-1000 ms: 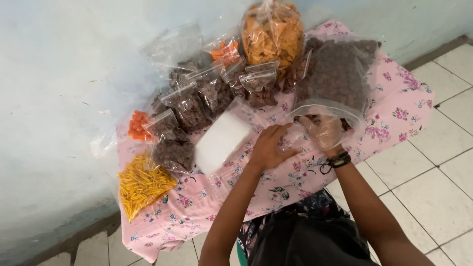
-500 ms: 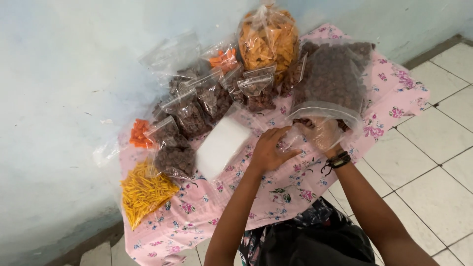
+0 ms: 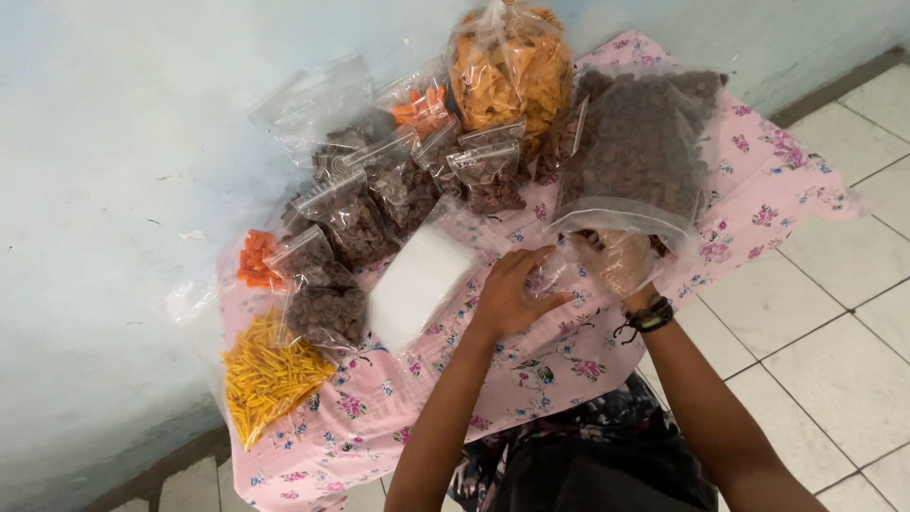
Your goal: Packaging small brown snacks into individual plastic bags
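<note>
Large clear bag (image 3: 637, 152) of brown pieces, mouth entered by right hand (image 3: 621, 261), grip state hidden, small empty bag (image 3: 559, 272) pinched by left hand (image 3: 510, 294), floral worktop (image 3: 758, 204).

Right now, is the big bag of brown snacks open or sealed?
Open: the big bag has its mouth spread wide, and the right hand is inside it.

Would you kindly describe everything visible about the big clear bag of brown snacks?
The big clear bag of brown snacks is thin transparent plastic, bulging with small dark brown pieces. It lies on the pink floral cloth, mouth open toward the person. The right hand reaches inside the mouth; the left hand rests beside it.
</note>
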